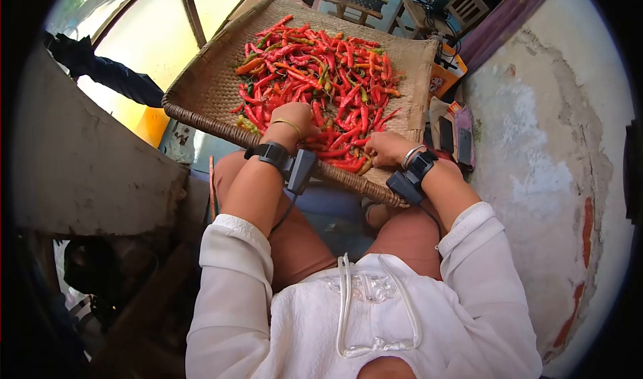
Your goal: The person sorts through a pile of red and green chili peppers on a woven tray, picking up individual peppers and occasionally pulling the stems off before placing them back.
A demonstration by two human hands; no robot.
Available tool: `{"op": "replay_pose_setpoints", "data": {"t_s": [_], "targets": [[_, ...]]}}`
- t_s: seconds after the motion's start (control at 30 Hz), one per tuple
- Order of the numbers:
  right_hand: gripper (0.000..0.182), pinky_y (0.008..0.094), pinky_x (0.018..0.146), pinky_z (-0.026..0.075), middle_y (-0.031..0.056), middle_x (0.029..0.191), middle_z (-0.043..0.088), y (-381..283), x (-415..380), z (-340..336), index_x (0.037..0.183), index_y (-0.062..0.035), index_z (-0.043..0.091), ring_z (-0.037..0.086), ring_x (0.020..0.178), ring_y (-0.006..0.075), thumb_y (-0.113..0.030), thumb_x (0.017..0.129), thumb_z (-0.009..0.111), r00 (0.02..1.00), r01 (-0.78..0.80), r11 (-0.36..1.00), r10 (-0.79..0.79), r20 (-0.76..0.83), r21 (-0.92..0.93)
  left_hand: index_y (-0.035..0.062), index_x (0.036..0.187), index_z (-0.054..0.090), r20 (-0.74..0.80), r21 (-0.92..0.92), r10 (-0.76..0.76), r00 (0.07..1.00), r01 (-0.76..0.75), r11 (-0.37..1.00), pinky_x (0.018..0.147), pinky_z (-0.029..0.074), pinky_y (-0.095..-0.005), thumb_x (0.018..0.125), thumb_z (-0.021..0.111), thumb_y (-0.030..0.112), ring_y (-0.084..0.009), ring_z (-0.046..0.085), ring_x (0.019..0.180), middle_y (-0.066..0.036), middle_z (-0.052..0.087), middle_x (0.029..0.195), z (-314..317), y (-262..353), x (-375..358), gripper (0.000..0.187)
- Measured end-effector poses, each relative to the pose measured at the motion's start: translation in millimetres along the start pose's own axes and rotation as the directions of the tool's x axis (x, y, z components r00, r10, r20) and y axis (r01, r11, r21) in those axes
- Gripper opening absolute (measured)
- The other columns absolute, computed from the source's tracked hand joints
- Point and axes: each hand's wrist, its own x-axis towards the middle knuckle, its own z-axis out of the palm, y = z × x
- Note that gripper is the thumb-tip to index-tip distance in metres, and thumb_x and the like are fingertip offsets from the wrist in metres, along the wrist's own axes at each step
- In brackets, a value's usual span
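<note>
Red chilies (pixel 328 77) are lying in a broad heap on the woven tray (pixel 201 84), covering much of its middle and reaching toward its near rim, with some orange and green ones showing among them. Left of the tray, a dark folded bundle (pixel 127 81) is pointing toward its rim. Over the near part of the tray, the left hand (pixel 295 119) is resting palm down against the chilies; its fingers are curling downward, their tips hiding behind the hand, so I cannot tell how wide they are standing or whether they are gripping anything. Beyond the tray's far rim, a stool (pixel 355 2) is standing. Near the tray's close right corner, the right hand (pixel 390 148) is bending its fingers inward, narrowly spaced, with the tips touching the chilies at the heap's edge; I cannot tell whether they are pinching one. Just right of the tray, two dark phone-like slabs (pixel 465 146) are lying side by side, and farther right of it a patchy wall (pixel 536 131) is rising.
</note>
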Motion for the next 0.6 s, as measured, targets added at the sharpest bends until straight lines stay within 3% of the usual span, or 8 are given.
{"op": "replay_pose_setpoints", "data": {"t_s": [0.13,0.2,0.23,0.33,0.47,0.53,0.57,0.6], "targets": [[0.023,0.0365,0.075,0.046,0.013,0.086,0.059,-8.0,-1.2,-5.1,0.09,-0.0091,0.065,0.057,0.085,0.0282,-0.009,0.068,0.058,0.994,-0.063,0.99,0.074,0.084,-0.129,0.0102,0.08,0.063,-0.01,0.071,-0.062,0.998,0.062,0.996,0.068,0.048,-0.0379,0.066,0.061,0.031,-0.03,0.06,0.079,-0.012,0.062,0.079,14.2,-1.0,12.7,0.025],[0.015,0.0363,0.075,0.045,0.0134,0.083,0.056,-2.4,-2.0,-0.6,0.08,-0.0071,0.064,0.056,0.083,0.0283,-0.009,0.067,0.059,0.983,0.041,0.981,-0.074,-0.169,-0.187,0.0092,0.075,0.064,-0.022,0.072,-0.067,0.998,0.068,0.995,0.067,0.048,-0.0378,0.065,0.06,0.029,-0.0299,0.06,0.077,-0.012,0.062,0.076,16.5,-0.7,20.1,0.022],[0.015,0.0363,0.075,0.045,0.0134,0.083,0.056,2.4,-3.0,-1.0,0.08,-0.0071,0.064,0.056,0.083,0.0283,-0.009,0.067,0.059,0.983,0.048,0.983,-0.077,-0.164,-0.178,0.0086,0.07,0.063,-0.05,0.034,-0.078,0.996,0.08,0.996,0.066,0.048,-0.038,0.065,0.06,0.029,-0.0299,0.06,0.075,-0.012,0.062,0.074,14.9,1.2,20.9,0.021],[0.006,0.0354,0.069,0.044,0.0119,0.077,0.055,20.8,-5.0,-16.3,0.066,-0.0043,0.058,0.056,0.078,0.0274,-0.009,0.064,0.061,0.949,0.199,0.964,-0.144,-0.282,0.178,0.0088,0.065,0.064,-0.054,0.015,-0.077,0.996,0.078,0.997,0.064,0.048,-0.0385,0.063,0.058,0.027,-0.0302,0.059,0.07,-0.013,0.061,0.07,5.1,4.4,28.2,0.019],[0.01,0.0339,0.062,0.044,0.01,0.073,0.059,32.1,-27.0,-47.9,0.068,-0.0032,0.058,0.057,0.068,0.0233,-0.01,0.064,0.063,0.964,0.177,0.89,-0.07,-0.258,0.419,0.0086,0.066,0.064,-0.011,0.041,-0.008,1.0,0.009,0.999,0.062,0.047,-0.0391,0.063,0.062,0.031,-0.0303,0.059,0.068,-0.014,0.06,0.069,11.4,2.6,37.5,0.023],[0.008,0.0258,0.064,0.043,0.0021,0.075,0.055,36.7,-37.9,-61.2,0.073,-0.0023,0.056,0.052,0.068,0.0107,-0.009,0.073,0.06,0.987,0.135,0.784,-0.052,-0.152,0.606,0.0065,0.067,0.064,0.006,0.05,0.016,1.0,-0.016,0.999,0.063,0.047,-0.0392,0.064,0.064,0.037,-0.0303,0.059,0.07,-0.014,0.061,0.07,10.2,3.9,39.2,0.03],[0.008,0.0258,0.064,0.043,0.0021,0.075,0.055,38.6,-40.4,-63.6,0.073,-0.0023,0.056,0.052,0.068,0.0107,-0.009,0.073,0.06,0.988,0.13,0.785,-0.053,-0.145,0.606,0.0065,0.067,0.064,0.01,0.044,0.014,1.0,-0.015,0.999,0.063,0.047,-0.0392,0.064,0.064,0.037,-0.0303,0.059,0.07,-0.014,0.061,0.07,10.0,4.1,39.5,0.03],[0.007,0.0247,0.064,0.043,0.0012,0.075,0.054,40.1,-42.1,-65.2,0.075,-0.0021,0.056,0.052,0.069,0.0093,-0.009,0.076,0.059,0.987,0.151,0.641,-0.06,-0.147,0.753,0.0068,0.069,0.064,0.013,0.047,0.034,0.999,-0.034,0.998,0.064,0.047,-0.0389,0.065,0.064,0.035,-0.0302,0.059,0.07,-0.014,0.061,0.071,10.9,2.9,40.0,0.029]]}}
